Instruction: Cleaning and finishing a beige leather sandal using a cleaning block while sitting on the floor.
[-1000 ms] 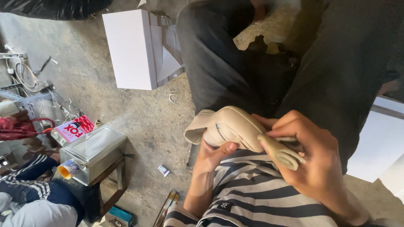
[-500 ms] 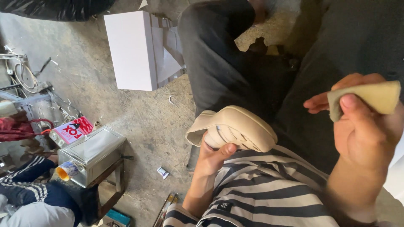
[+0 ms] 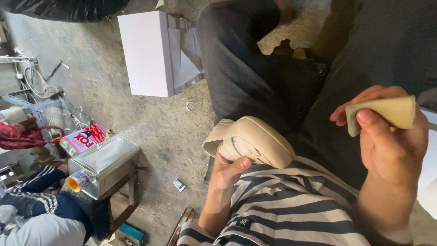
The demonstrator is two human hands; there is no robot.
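So the beige shoe sits mid-frame on the striped lap, long axis running from left to lower right, sole side up. Left hand grips it from below, thumb clamped on. Right hand, at the right edge, pinches a tan foam block; that hand's drifted slightly lower since half a second ago. White box upper left.

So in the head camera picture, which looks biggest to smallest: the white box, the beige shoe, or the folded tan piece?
1. white box
2. beige shoe, held by the left hand
3. folded tan piece, pinched in the right hand

The shoe is nearer the camera, so the real gap may be larger.
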